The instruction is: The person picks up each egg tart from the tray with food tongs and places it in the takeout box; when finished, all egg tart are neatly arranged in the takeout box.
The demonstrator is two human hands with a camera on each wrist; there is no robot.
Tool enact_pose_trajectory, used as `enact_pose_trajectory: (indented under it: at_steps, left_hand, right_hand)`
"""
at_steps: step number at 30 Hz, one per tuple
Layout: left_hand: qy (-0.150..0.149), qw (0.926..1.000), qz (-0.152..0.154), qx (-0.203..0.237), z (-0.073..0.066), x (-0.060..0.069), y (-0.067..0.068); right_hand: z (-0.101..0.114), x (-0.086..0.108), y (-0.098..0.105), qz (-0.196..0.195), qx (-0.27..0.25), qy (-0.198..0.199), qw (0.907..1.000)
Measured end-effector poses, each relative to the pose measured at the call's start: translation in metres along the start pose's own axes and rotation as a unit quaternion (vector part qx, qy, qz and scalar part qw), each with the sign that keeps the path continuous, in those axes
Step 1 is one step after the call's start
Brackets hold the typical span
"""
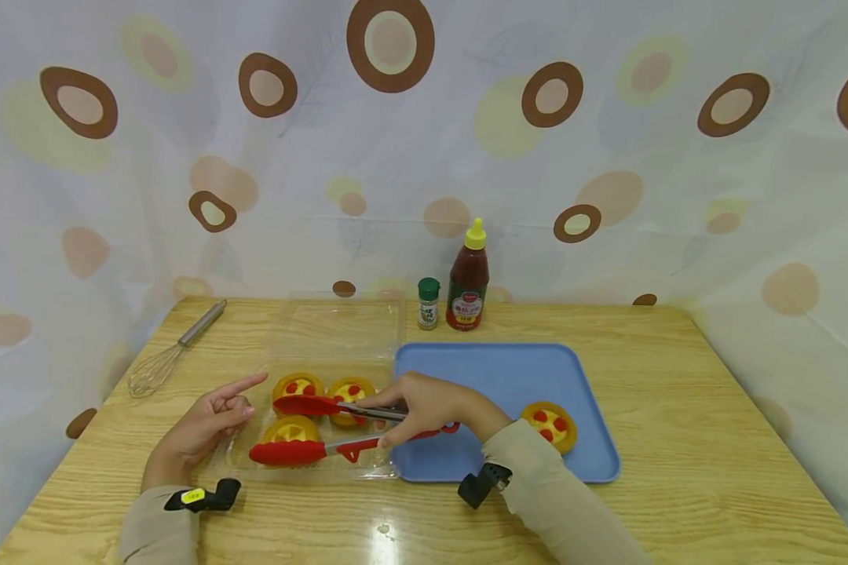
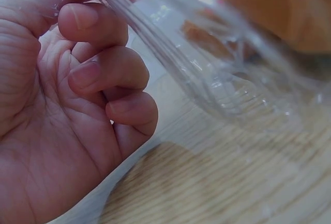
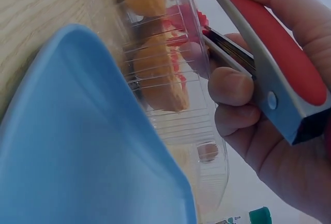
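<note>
Red tongs (image 1: 339, 447) flank one of three boxed tarts (image 1: 290, 429)

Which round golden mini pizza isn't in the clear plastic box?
The rightmost pizza, on the blue rectangular tray; the other three pizzas sit in the box.

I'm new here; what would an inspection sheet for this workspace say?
Surface: wood-grain table.
Job's things: red-headed tongs at three tarts in an open clear container; a fourth tart on a blue tray.
Clutter: whisk at left; green-capped shaker and yellow-capped bottle upright behind the tray.
Hands: right hand grips the tongs; left hand at the container's edge, grip unclear.
Cables: nothing seen.
Surroundings: patterned white sheeting.
</note>
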State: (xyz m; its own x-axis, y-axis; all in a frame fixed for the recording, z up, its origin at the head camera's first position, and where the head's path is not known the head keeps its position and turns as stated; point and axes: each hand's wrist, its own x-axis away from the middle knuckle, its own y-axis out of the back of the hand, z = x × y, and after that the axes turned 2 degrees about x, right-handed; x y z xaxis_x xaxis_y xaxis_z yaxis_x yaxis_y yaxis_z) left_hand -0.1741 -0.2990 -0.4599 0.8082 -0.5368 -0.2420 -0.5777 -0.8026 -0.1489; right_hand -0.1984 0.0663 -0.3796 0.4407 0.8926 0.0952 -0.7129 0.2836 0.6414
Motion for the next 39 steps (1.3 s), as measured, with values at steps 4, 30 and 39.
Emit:
enact_pose_trajectory:
  at_steps: [4, 30, 39]
  left_hand:
    - [0.0, 1.0, 0.002, -0.003, 0.0, 0.0, 0.0]
    - [0.005, 1.0, 0.008, 0.0, 0.0, -0.001, 0.002]
    - [0.002, 0.9999, 0.01, 0.002, 0.0, 0.001, 0.003]
  right_hand:
    - [-0.003, 0.004, 0.0, -0.007, -0.021, 0.013, 0.9997]
    - [0.005, 0.083, 0.006, -0.14, -0.014, 0.074, 0.9874]
    - [-0.004, 0.116, 0.005, -0.194, 0.026, 0.071, 0.9781]
